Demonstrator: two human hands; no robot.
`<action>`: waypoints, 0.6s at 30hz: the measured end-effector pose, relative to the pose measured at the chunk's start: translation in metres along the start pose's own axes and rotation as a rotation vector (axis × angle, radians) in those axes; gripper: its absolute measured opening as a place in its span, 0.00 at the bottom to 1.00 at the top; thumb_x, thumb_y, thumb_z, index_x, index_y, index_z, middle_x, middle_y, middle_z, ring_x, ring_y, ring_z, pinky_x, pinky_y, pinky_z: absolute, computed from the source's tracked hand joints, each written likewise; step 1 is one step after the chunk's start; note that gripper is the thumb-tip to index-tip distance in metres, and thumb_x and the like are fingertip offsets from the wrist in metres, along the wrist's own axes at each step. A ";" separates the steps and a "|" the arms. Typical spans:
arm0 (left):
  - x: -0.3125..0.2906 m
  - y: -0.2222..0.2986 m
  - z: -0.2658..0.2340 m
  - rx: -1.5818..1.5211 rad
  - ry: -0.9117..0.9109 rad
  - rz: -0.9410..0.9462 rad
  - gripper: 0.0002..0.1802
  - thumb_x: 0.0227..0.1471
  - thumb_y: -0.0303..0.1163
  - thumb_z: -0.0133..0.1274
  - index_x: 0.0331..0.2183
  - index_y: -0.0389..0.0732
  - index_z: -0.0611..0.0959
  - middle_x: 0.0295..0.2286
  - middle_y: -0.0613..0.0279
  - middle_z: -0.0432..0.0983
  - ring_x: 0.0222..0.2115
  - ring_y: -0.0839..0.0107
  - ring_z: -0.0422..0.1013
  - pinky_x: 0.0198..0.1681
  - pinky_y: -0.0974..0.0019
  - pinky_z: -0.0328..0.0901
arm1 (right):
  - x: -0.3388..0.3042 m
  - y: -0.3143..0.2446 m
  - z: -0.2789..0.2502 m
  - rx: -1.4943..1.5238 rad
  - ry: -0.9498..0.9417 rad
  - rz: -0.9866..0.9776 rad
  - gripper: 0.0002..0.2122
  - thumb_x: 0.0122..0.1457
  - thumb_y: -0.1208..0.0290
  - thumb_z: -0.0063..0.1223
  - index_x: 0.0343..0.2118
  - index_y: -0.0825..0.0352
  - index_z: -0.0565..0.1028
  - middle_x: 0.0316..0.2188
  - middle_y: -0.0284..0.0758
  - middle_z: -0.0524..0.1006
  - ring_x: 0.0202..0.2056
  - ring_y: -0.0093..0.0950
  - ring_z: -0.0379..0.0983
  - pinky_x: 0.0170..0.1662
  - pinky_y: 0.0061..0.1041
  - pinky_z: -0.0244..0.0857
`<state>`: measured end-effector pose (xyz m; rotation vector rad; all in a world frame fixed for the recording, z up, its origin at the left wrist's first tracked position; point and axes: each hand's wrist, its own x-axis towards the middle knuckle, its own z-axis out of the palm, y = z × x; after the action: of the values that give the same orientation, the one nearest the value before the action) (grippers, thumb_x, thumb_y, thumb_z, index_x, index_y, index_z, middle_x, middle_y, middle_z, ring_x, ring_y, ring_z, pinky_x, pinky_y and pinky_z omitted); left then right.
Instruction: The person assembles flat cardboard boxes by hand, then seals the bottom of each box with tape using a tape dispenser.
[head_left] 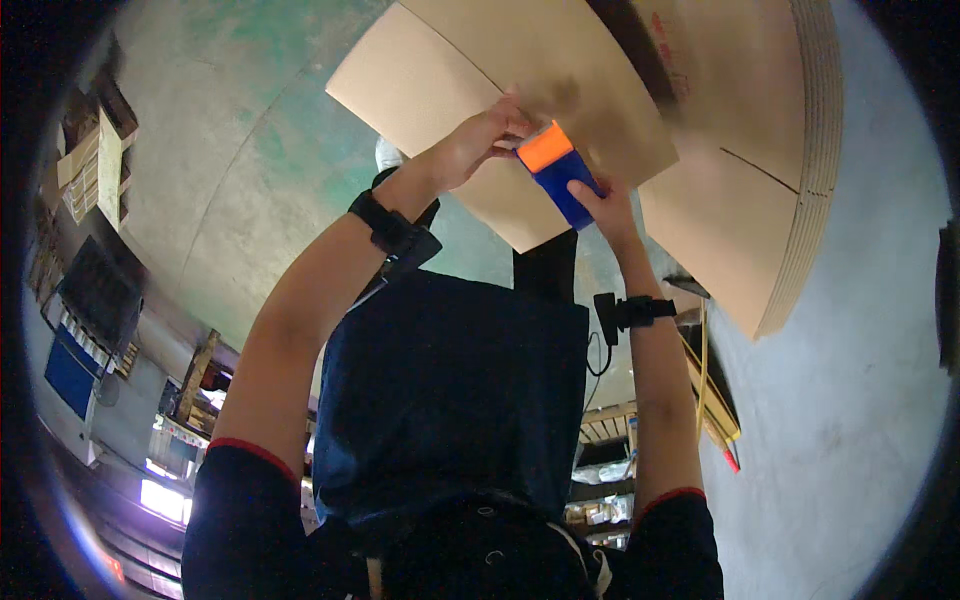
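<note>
My right hand [607, 207] grips a block-shaped object with a blue body and an orange end [568, 190], its thumb lying across the blue part. At the orange end is my left hand [485, 138], fingers drawn together; what they pinch, if anything, is too small to make out. Beneath both hands lies a large flat brown cardboard sheet [430, 75] with a slit in it. The object is held tilted above this sheet, its orange end farther from me.
A thick stack of flattened cardboard [745, 200] rises at the right. Grey-green concrete floor [250, 150] spreads to the left. Wooden pieces [98, 170] stand at the far left, and a yellow strip with a red tip [712, 430] lies beside my right forearm.
</note>
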<state>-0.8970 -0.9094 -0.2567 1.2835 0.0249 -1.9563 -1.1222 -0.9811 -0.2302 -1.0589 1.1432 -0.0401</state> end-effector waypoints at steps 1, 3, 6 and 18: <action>-0.002 -0.002 0.009 -0.005 -0.005 -0.009 0.21 0.59 0.48 0.39 0.40 0.42 0.77 0.40 0.64 0.71 0.46 0.71 0.64 0.50 0.61 0.59 | -0.001 0.001 -0.004 -0.001 0.005 0.010 0.21 0.49 0.65 0.64 0.43 0.72 0.75 0.35 0.36 0.78 0.34 0.23 0.74 0.40 0.22 0.69; -0.003 -0.001 0.016 -0.137 0.014 0.001 0.20 0.58 0.46 0.43 0.39 0.41 0.80 0.40 0.66 0.75 0.43 0.73 0.67 0.50 0.64 0.60 | 0.005 0.000 -0.011 -0.044 -0.088 0.168 0.22 0.49 0.65 0.64 0.45 0.71 0.73 0.35 0.36 0.78 0.35 0.23 0.74 0.41 0.23 0.68; 0.002 -0.001 -0.008 -0.213 0.115 0.001 0.08 0.50 0.30 0.47 0.32 0.40 0.79 0.37 0.66 0.74 0.43 0.70 0.67 0.50 0.62 0.60 | 0.006 -0.004 -0.012 -0.187 -0.208 0.197 0.22 0.48 0.64 0.65 0.45 0.70 0.74 0.35 0.35 0.78 0.35 0.22 0.74 0.41 0.22 0.68; 0.087 0.123 -0.280 1.072 0.916 0.473 0.10 0.51 0.32 0.51 0.34 0.41 0.84 0.33 0.61 0.80 0.34 0.67 0.73 0.39 0.64 0.67 | 0.115 -0.124 0.128 -0.405 -0.092 -0.201 0.24 0.46 0.50 0.63 0.37 0.68 0.77 0.26 0.34 0.79 0.28 0.24 0.76 0.33 0.21 0.69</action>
<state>-0.6226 -0.9323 -0.4153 2.4710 -0.8786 -0.7728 -0.9141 -1.0240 -0.2245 -1.5174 0.9791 0.0847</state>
